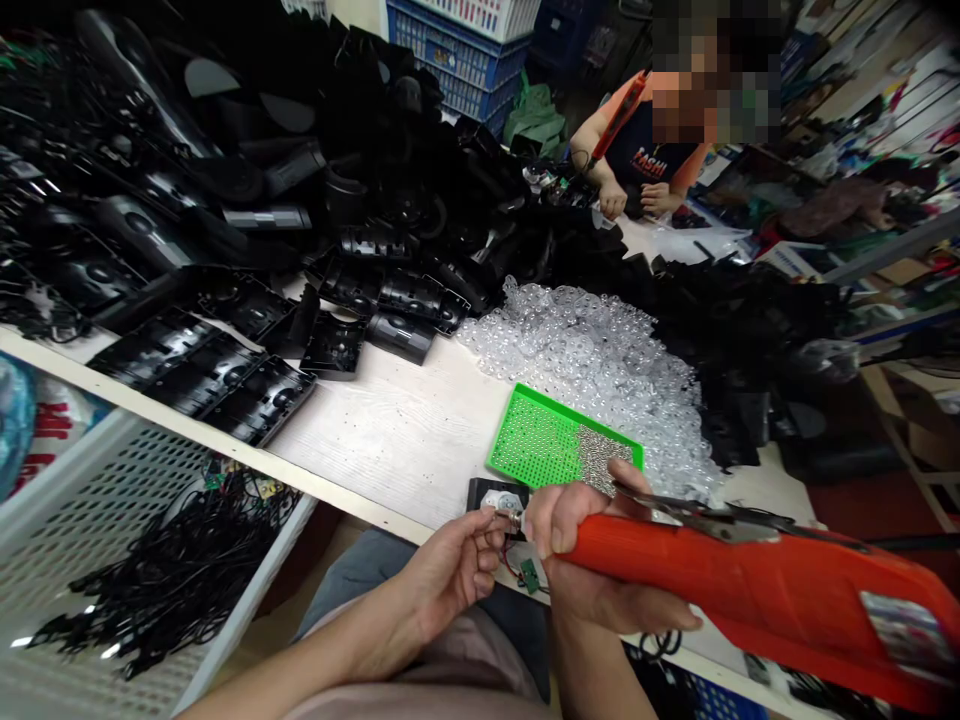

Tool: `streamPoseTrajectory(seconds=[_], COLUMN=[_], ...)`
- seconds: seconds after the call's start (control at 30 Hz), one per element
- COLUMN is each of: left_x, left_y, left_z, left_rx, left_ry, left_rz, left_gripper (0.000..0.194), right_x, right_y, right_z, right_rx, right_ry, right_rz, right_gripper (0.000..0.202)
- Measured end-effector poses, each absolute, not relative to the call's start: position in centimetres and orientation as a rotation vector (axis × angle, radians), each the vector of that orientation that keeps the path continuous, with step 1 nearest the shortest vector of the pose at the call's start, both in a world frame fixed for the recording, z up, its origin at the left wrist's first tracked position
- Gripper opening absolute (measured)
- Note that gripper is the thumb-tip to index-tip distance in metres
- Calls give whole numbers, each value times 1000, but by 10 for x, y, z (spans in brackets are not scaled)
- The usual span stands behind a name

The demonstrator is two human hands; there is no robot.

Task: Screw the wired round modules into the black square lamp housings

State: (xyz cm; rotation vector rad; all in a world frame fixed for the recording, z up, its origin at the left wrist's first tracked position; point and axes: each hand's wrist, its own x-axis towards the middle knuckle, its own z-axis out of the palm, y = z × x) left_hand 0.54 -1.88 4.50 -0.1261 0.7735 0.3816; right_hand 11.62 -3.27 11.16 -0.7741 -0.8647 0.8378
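Observation:
My right hand [585, 560] is wrapped round a red electric screwdriver [750, 580], whose tip points left. At that tip, the fingers of my left hand [461, 565] are pinched together; whatever they hold is too small to make out. Just beyond the fingertips lies a black part with a pale round piece [501, 496], partly hidden by my hands. A small green circuit board [529, 575] with red wires hangs at the table edge. Behind my right hand stands a green perforated tray [525, 440] with many small screws [600, 455] at its right end.
Clear plastic pieces [592, 350] are heaped behind the tray. Black casings [217, 370] cover the table's left and back. A white crate [150, 470] of black cables is at lower left. Across the table, a person [652, 150] works near another red tool [621, 120].

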Motion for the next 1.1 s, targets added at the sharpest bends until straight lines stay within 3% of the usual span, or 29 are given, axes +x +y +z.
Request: streamPoseTrajectory(seconds=[0.67,0.8,0.97,1.1], left_x=[8,-3,-19,-10], left_y=[-27,-28,-10,0], left_z=[44,40,30,19], left_rx=[-33,542,1708,2157], left_ry=[773,853,1109,1018], left_rz=[371,451,831,812], left_gripper=[29,44,27,48], right_x=[118,132,155,158], right_y=[-37,-38,-35,-28], right_z=[112,118,115,93], right_rx=[-780,-750,-805,-886], right_ry=[-853,-847,-829,-826], right_rz=[858,845,784,774], right_gripper=[68,67,67,69])
